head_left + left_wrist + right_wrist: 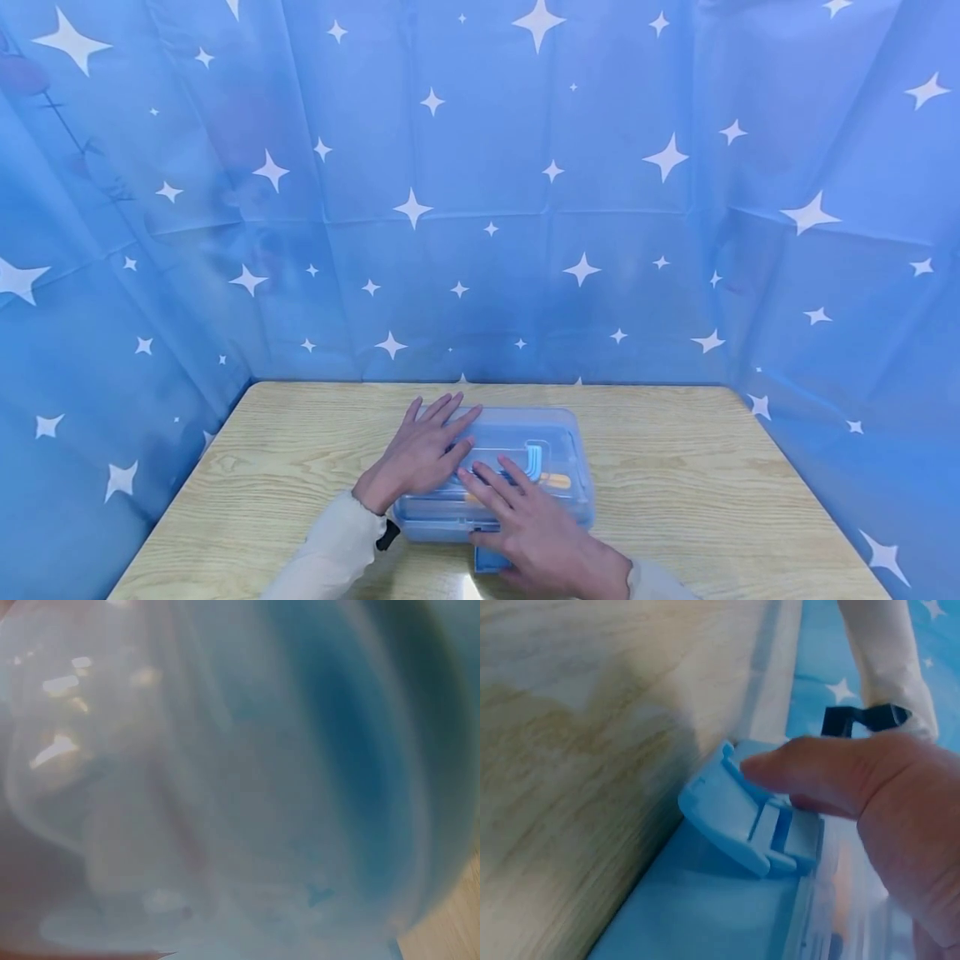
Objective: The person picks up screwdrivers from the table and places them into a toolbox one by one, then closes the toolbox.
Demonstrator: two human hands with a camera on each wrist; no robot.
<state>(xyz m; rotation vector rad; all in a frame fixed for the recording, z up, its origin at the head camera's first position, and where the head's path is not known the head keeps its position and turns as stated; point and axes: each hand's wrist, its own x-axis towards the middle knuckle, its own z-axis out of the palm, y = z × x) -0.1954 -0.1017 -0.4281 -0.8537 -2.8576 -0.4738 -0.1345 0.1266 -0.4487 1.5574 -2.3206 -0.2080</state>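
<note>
A clear plastic storage box with a blue-tinted body stands on the table, its lid down. My left hand rests on the lid's left part with fingers spread. My right hand lies over the front right of the box, its fingers extended on the lid. At the front, the blue latch stands tilted away from the box wall, and my right thumb touches its edge. Through the lid an orange piece shows beside a light blue bent strip. The left wrist view is blurred, filled by clear and blue plastic.
The wood-grain table extends around the box on both sides. A blue curtain with white stars hangs behind it and along both sides. A black strap sits at the left wrist, below the pale sleeve.
</note>
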